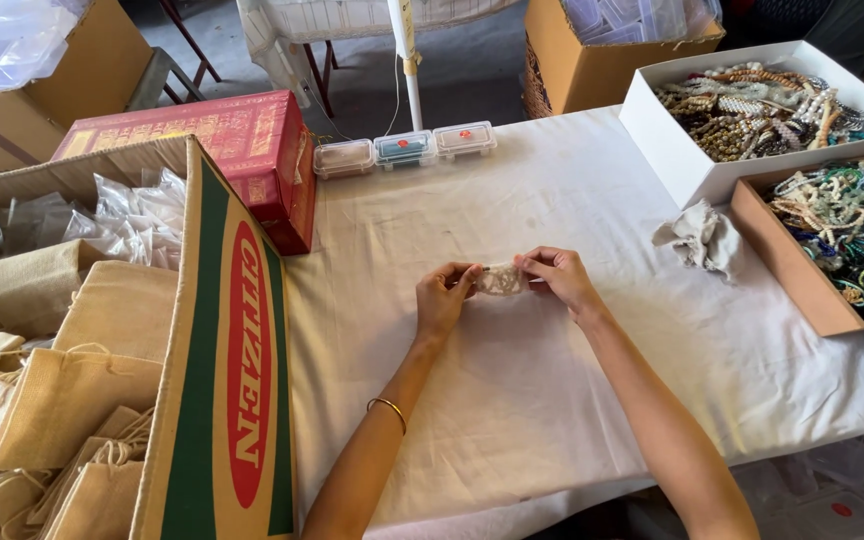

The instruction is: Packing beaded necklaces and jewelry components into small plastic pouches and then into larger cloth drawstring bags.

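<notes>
Beads in a small pale coil (500,280) sit pinched between my two hands, low over the middle of the white-clothed worktop (512,400). My left hand (442,298) has its grip closed on the coil's left end, thumb against fingertips; my right hand (559,278) has its grip closed on the right end the same way. I judge that I am in the middle of working the piece, perhaps straightening or folding it; I cannot tell which, since it is too small to read. Any next move would call for a light, even pinch on both ends so the strand neither slips nor tangles.

Nearer me than the coil, to its left, a big cardboard carton (222,380) holds tan cloth pouches (82,400). Just beyond the coil to the right lies a crumpled grey cloth (702,238). Right of that, a brown tray (802,290) carries mixed coloured bead strings. Farther from the coil, a red box (222,140) sits at the left, three small clear lidded cases (405,148) stand in a row, and a white box (672,150) of beaded jewellery is at the far right.
</notes>
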